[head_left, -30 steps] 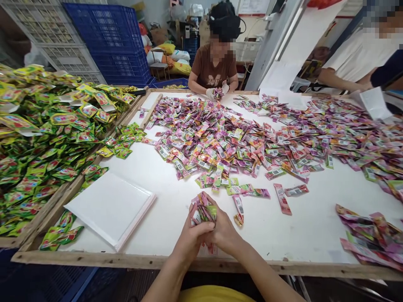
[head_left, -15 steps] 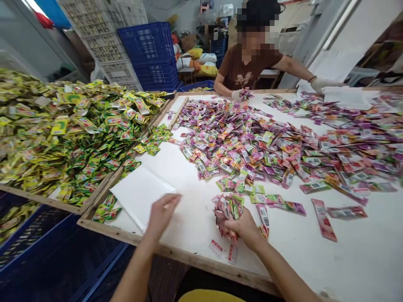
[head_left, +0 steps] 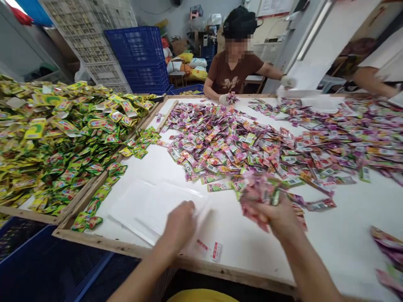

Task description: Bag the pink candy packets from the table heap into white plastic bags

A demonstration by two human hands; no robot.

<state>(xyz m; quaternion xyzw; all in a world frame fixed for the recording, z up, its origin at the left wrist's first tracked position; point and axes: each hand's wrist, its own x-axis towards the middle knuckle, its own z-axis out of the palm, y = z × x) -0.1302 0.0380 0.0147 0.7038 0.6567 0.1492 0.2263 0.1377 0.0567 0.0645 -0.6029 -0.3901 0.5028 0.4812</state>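
Over the white table top [head_left: 333, 243], near its front edge: a bunch of pink and green sachets [head_left: 260, 195], motion-blurred, held in the right hand [head_left: 278, 216]. Hand mostly closed, fingers wrapped around the bunch, sachet ends sticking out on all sides. Bunch lies just off the near edge of a loose heap of pink and purple sachets [head_left: 220, 142] spread across the table.

Left hand [head_left: 179, 226]: blurred, fingers apparently curled, above a white rectangular sheet [head_left: 154, 209]. Cannot tell whether it has hold of anything. Two small red-printed paper strips [head_left: 209, 249] lie on the table between the hands, close to the wooden table edge [head_left: 126, 249].

Left of the sheet: a wooden-sided tray heaped with green and yellow sachets [head_left: 63, 138]. Small spill of green sachets [head_left: 138, 144] on the table beside its rim.

Far side: co-worker in a brown T-shirt [head_left: 234, 73], one gloved hand [head_left: 224, 99] holding a small sachet bunch [head_left: 232, 98], other gloved hand [head_left: 288, 82] raised. Second co-worker's bare arm [head_left: 371, 79] at upper right. Stacked blue plastic crates [head_left: 135, 54] behind the tray.
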